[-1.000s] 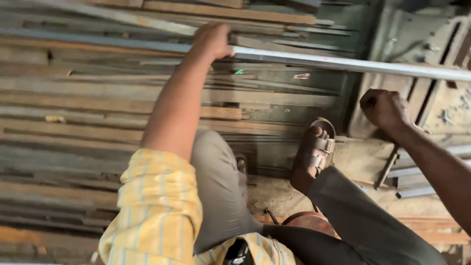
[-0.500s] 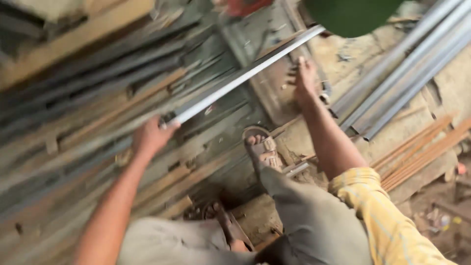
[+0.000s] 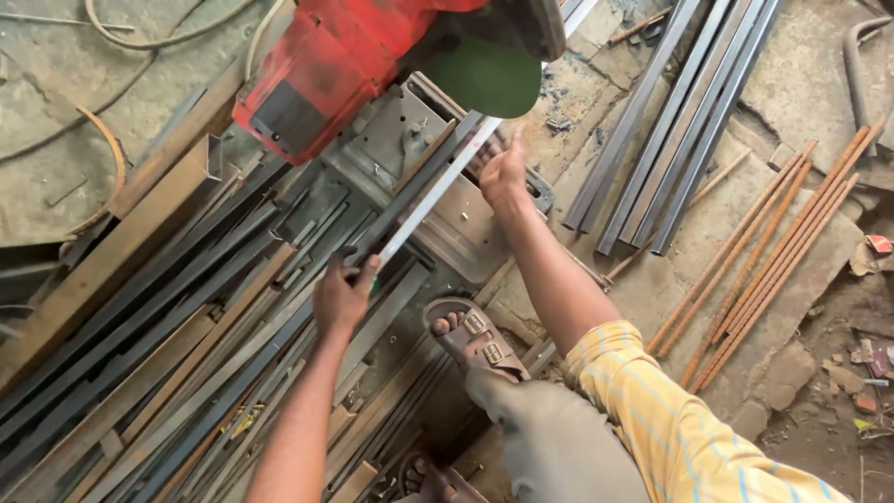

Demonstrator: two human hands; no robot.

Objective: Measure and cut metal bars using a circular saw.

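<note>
- Since the earlier frame, the long silvery metal bar now lies under the red chop saw.
- Left hand grips its near end; right hand presses it farther along; axis runs near-left to far-right.

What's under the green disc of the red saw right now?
The pale metal bar runs beneath the green disc, resting on the saw's grey base. The right hand presses near it; the left hand grips its lower end. The disc hides the contact point.

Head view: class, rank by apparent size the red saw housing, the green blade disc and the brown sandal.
1. red saw housing
2. green blade disc
3. brown sandal; close to the disc, and nearer the camera, so unsure.
</note>
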